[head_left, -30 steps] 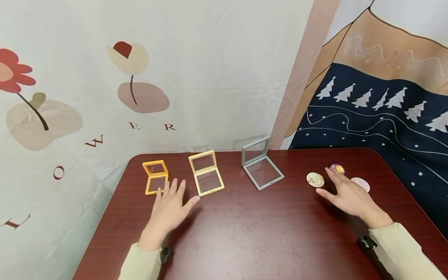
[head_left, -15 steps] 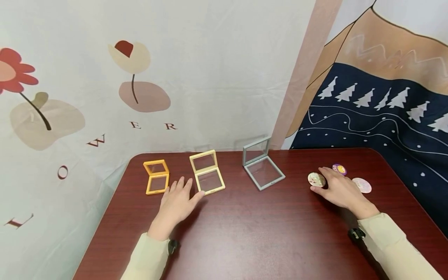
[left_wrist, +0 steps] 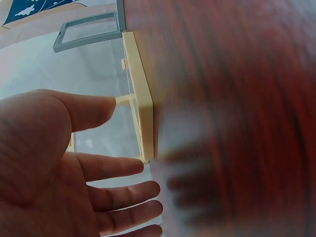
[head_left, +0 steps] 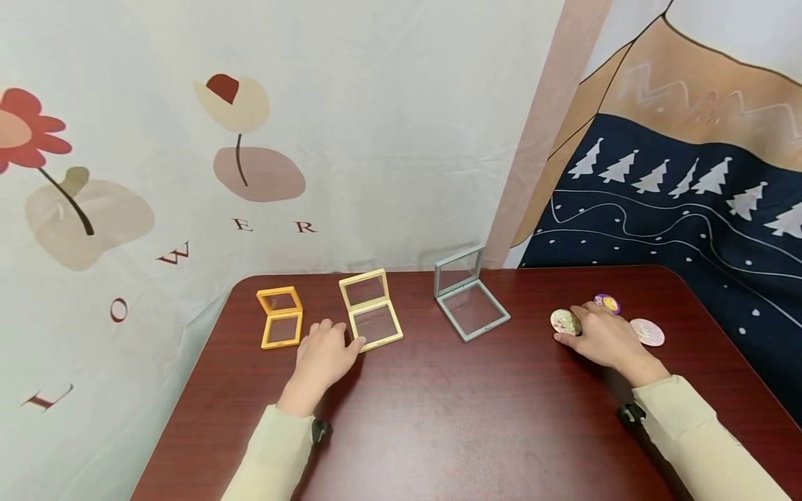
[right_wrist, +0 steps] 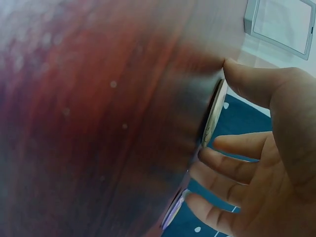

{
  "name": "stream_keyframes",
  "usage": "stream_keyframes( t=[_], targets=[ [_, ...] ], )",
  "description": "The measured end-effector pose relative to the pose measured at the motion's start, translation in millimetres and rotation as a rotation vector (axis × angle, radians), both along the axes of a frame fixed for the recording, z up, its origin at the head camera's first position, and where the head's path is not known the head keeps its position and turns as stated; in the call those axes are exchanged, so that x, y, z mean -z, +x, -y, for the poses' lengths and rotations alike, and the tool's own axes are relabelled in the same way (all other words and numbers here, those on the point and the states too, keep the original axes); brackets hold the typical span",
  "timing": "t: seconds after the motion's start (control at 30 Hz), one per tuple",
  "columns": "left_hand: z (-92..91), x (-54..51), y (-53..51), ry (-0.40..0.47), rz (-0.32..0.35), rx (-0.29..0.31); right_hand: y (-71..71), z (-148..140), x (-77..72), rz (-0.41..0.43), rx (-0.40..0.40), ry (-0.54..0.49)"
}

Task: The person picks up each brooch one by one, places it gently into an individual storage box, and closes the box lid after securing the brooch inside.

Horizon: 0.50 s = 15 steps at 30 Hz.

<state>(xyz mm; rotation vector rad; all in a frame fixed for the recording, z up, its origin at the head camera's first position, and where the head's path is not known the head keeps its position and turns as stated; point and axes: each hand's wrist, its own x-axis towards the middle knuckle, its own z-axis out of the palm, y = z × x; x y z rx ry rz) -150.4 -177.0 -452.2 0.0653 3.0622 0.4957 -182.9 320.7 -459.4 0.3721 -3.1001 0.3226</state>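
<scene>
My right hand reaches over a round greenish badge, thumb at its near edge and fingertips at its far side. In the right wrist view a small gap shows between the thumb and the badge, which lies flat on the table. My left hand hovers before the open cream square frame, its thumb close to the frame's near left corner. Nothing is held there; the left wrist view shows the fingers spread beside the cream frame.
A small orange frame and a larger grey frame stand open along the back of the dark red table. Beside my right hand lie a purple-and-yellow badge and a pink badge. A printed curtain hangs behind.
My right hand has moved left and down to the greenish badge. My left hand has shifted right, from the orange frame toward the cream one, its fingers looking more bent.
</scene>
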Motion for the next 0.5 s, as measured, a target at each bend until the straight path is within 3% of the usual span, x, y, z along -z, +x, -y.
stream_keyframes(
  t=[0.5],
  targets=[
    [-6.8,2.0,-13.3,0.036,0.089,-0.077,-4.1,0,-1.1,0.039,0.007,-0.007]
  ],
)
